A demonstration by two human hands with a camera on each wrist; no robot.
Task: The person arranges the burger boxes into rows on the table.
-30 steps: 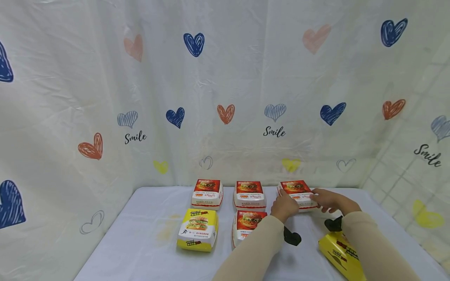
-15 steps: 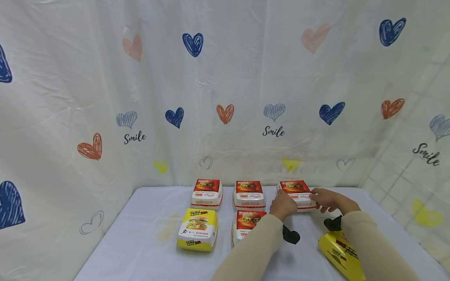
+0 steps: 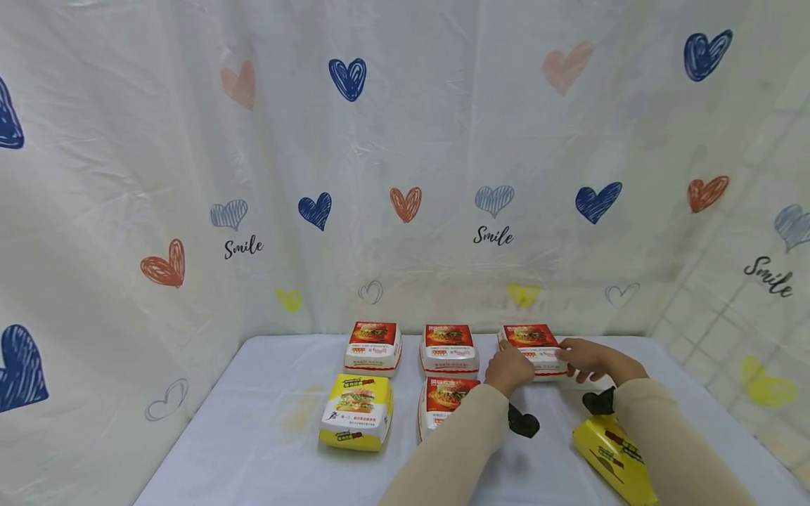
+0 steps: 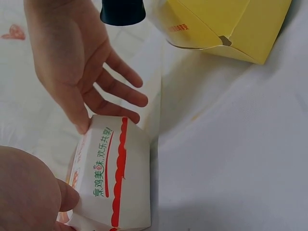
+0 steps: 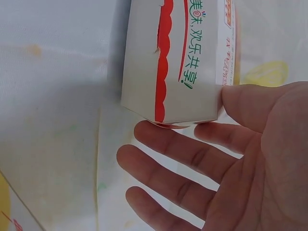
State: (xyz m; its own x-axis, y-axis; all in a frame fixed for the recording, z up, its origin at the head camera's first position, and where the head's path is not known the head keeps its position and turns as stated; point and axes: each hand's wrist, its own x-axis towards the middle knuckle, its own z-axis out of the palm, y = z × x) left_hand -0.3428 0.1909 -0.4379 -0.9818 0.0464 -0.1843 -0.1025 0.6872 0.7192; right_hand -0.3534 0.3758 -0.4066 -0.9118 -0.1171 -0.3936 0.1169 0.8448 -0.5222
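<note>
A red-and-white burger box [image 3: 530,337] sits at the back right of the table, its lid closed. My left hand [image 3: 511,369] grips its left side, thumb near the front edge. At the right end, my right hand [image 3: 598,360] pinches the corner; in the right wrist view the thumb lies by the top edge and the index finger touches the end, while the other fingers spread apart from the box [image 5: 187,62]. Both hands also appear about the box [image 4: 130,178] in the left wrist view, where the left hand's farther fingers are hidden.
Two more red-and-white boxes [image 3: 373,348] stand along the back. A yellow-and-white burger box [image 3: 356,412] lies front left; another red box [image 3: 448,397] is partly behind the left sleeve. A yellow box [image 3: 612,453] lies tilted under the right forearm. A heart-printed curtain [image 3: 405,140] hangs behind.
</note>
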